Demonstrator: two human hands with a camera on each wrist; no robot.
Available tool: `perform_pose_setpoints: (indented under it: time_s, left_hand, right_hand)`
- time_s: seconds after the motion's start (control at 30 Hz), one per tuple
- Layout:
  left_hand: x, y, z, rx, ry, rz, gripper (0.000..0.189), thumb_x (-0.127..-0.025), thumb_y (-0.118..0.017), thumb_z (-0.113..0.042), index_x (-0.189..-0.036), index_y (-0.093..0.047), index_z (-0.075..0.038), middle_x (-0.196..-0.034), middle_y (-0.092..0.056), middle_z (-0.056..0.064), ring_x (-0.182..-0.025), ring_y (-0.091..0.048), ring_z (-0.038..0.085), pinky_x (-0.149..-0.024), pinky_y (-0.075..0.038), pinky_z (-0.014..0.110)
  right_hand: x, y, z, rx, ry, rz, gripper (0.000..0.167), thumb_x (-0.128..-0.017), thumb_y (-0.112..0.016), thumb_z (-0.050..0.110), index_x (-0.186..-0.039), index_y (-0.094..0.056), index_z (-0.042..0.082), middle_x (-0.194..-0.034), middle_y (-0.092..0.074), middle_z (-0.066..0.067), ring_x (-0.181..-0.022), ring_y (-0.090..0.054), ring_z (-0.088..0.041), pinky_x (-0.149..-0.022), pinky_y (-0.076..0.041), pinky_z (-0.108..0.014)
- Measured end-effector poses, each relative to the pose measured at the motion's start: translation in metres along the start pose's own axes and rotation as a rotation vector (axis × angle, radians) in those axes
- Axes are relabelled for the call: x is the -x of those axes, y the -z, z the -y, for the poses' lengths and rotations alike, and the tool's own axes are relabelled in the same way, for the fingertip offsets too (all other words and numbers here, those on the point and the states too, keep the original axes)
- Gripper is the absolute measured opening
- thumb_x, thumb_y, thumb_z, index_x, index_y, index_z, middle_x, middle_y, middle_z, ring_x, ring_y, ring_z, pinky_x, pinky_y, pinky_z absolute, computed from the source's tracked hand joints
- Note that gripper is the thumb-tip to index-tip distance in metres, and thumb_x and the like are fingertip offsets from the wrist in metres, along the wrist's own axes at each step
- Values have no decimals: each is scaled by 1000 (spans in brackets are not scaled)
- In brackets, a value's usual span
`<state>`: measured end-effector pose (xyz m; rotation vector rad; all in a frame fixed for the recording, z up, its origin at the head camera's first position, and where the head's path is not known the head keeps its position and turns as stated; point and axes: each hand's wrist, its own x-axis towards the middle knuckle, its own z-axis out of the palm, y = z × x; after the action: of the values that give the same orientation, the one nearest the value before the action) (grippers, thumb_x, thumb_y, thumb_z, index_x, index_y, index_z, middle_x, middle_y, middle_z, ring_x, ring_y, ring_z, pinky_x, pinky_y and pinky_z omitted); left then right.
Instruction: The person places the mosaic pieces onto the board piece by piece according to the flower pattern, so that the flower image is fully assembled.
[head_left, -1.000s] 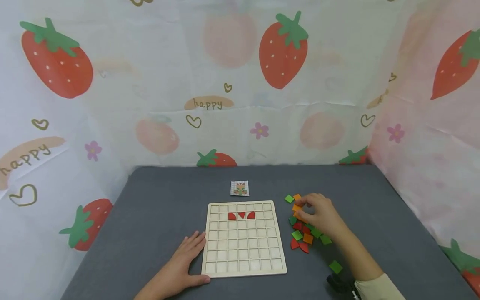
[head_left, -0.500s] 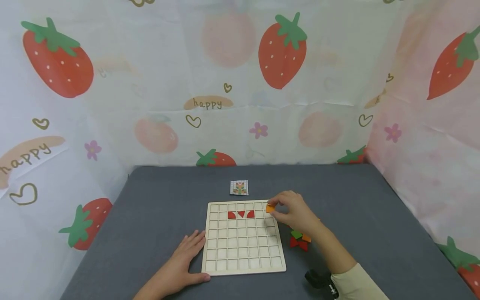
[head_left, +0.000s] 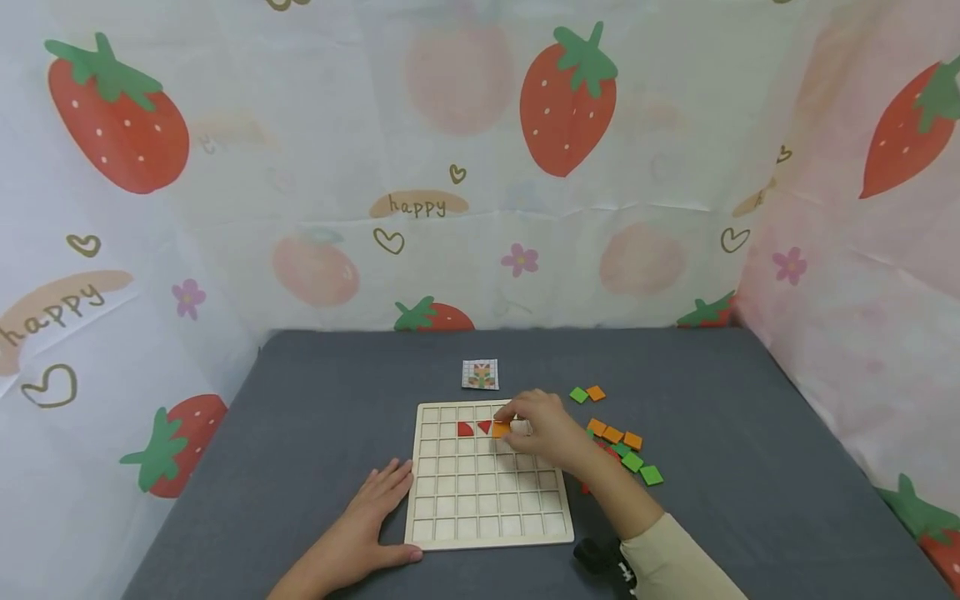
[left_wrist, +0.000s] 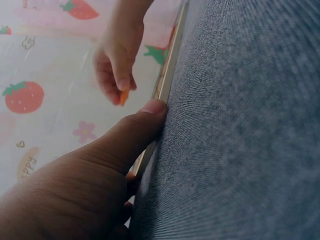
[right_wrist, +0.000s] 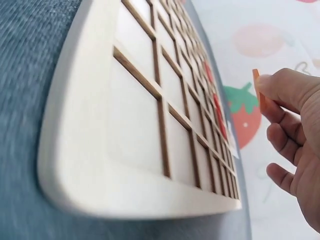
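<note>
My right hand (head_left: 551,433) pinches a thin orange square tile (head_left: 501,429) between thumb and forefinger, over the upper part of a pale wooden grid board (head_left: 487,505). In the right wrist view, the tile (right_wrist: 259,90) stands edge-on and is held above the board. A red quarter-round piece (head_left: 465,429) and a red triangle (head_left: 484,427) lie in the board's second row, just left of the held tile. My left hand (head_left: 367,517) rests along the board's left side, fingers extended and thumb at the near corner. The left wrist view shows the thumb touching the board's edge.
A small printed pattern card (head_left: 480,374) lies behind the board. Right of it are a green tile (head_left: 578,395) and an orange tile (head_left: 596,392). Several orange tiles (head_left: 612,435), green tiles (head_left: 652,475) and red pieces are scattered beside the board, partly hidden by my right forearm.
My right hand has picked up an orange tile from the loose pieces and carried it left over the board, covering the right-hand red piece. The left hand has stayed put.
</note>
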<state>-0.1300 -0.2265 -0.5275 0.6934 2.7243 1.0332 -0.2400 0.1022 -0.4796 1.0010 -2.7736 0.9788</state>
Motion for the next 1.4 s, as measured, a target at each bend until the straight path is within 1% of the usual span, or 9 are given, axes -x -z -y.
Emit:
perform_pose_setpoints:
  time_s: [0.17,0.33,0.57,0.63,0.7,0.83,1.07,1.27,1.4]
  left_hand:
    - [1,0,1,-6,-4,-7,108,-79,-80,-62,-157,-39,0,-168,-28,12,-157,-16,38,-125,-7,58]
    - [1,-1,2,-16,-9,-14,108,-79,-80,-63,-157,-39,0,-168,-29,11,-157,-16,38,-125,-8,58]
    - [1,-1,2,-3,11,-15,109,-78,-80,-62,-158,-38,-2,-169,-27,8,-158,-14,33,-128,-1,40]
    - [1,-1,2,-7,4,-17,108,-78,-80,-62,-157,-39,-1,-168,-28,9,-158,-15,35,-128,-2,43]
    - [0,-2,3,-11,-1,-16,107,-79,-80,-62,-157,-39,-1,-168,-29,10,-157,-16,37,-127,-5,51]
    - [0,-2,4,-16,1,-9,107,-79,-80,-62,-157,-39,-1,-168,-28,10,-157,-16,37,-126,-8,60]
    - [0,-2,5,-23,-2,-19,108,-79,-80,-62,-157,-39,-1,-168,-28,11,-157,-16,37,-125,-9,61]
    - [0,-2,5,-26,-2,-16,108,-79,-78,-64,-158,-37,-1,-168,-28,12,-157,-16,38,-125,-10,60]
    - [0,-2,5,-35,2,-6,109,-80,-76,-66,-158,-37,-2,-168,-28,12,-157,-16,38,-126,-10,60]
  right_hand:
    - [-8,-13,1,-1,-2,36,23,-94,-75,16,-117,-77,13,-108,-70,3,-105,-56,-21,-97,-38,-53]
    - [-13,-23,-2,21,-6,55,25,-93,-78,22,-117,-78,17,-113,-72,4,-109,-57,-20,-100,-39,-51]
    - [-17,-30,-5,35,-32,54,24,-93,-78,24,-116,-78,19,-112,-72,7,-108,-57,-17,-100,-39,-50]
    - [-18,-32,-5,43,-38,55,24,-93,-78,24,-116,-78,20,-111,-71,8,-107,-57,-16,-99,-39,-50]
    - [-18,-33,-6,46,-43,57,24,-92,-78,24,-116,-78,19,-109,-71,8,-106,-57,-15,-98,-38,-49]
    - [-20,-34,-6,38,-50,64,25,-92,-78,24,-117,-77,19,-109,-71,8,-103,-56,-15,-96,-37,-48]
    - [-21,-35,-7,31,-56,70,26,-93,-78,26,-118,-77,20,-109,-70,8,-104,-56,-14,-94,-36,-46]
    - [-21,-35,-7,16,-24,66,28,-93,-79,24,-119,-76,18,-110,-71,6,-107,-58,-17,-102,-35,-53]
    - [-21,-36,-8,15,-25,67,28,-93,-78,25,-120,-76,18,-111,-72,6,-108,-58,-16,-106,-34,-55]
